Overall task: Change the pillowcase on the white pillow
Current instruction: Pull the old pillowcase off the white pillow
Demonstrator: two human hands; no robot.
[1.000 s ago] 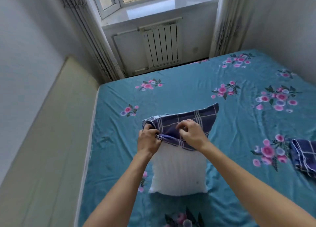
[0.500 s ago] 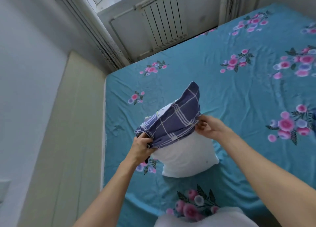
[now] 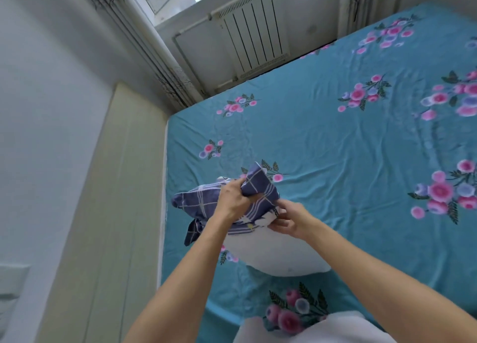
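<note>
- Lying on the bed (image 3: 335,162), near its left edge and close to the person: the white pillow (image 3: 278,257), its near half bare.
- Covering the far end of the pillow, bunched and creased: the blue checked pillowcase (image 3: 206,200), one corner sticking up toward the window, a loose flap hanging down at the left side.
- Gripping a fold of the pillowcase from above, fingers curled round the cloth: the left hand (image 3: 233,200).
- Pinching the open hem of the pillowcase at the pillow's right side, thumb and fingertips pressed together on the edge: the right hand (image 3: 289,220).
- Reaching in from the bottom of the view, both forearms bare.
- Spreading across the bed: a teal sheet printed with pink and lilac flower sprigs, lightly wrinkled.
- Standing against the far wall under the window: a white radiator (image 3: 254,32), with pale patterned curtains hanging at both sides.
- Running along the left of the bed: a cream padded panel (image 3: 108,213) against a white wall.
</note>
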